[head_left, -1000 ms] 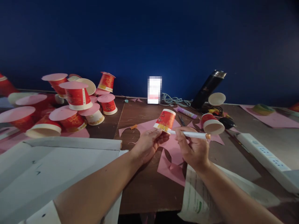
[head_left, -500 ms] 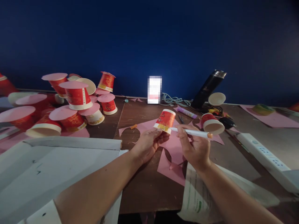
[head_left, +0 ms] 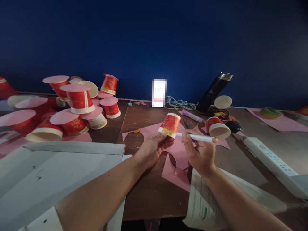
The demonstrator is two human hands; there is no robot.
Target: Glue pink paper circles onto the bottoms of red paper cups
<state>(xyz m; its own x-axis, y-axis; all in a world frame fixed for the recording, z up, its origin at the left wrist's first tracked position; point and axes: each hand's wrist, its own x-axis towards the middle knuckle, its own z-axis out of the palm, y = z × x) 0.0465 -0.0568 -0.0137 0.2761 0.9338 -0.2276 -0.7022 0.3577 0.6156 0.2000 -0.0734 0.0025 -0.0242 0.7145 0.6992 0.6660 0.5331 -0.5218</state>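
Note:
My left hand (head_left: 154,148) grips a red paper cup (head_left: 171,123) with gold print by its lower edge, above the middle of the table. The cup tilts slightly, its white edge at the bottom left against my fingers. In my right hand (head_left: 201,150) is a white pen (head_left: 199,137) with an orange back end, held in a writing grip. Its tip meets the cup's gold band or lies right beside it; I cannot tell which. Under both hands lies cut pink paper (head_left: 178,157) with curved cut-outs.
Several red cups (head_left: 79,99) topped with pink discs pile up at the left. Near my left arm sits a white box lid (head_left: 72,173). A phone (head_left: 158,93), purple glue stick (head_left: 192,116), black bottle (head_left: 214,91), tipped cup (head_left: 218,127) and power strip (head_left: 274,165) stand or lie beyond and rightward.
Almost nothing differs. The pen and my right hand have shifted very slightly left; the cup stays in my left hand.

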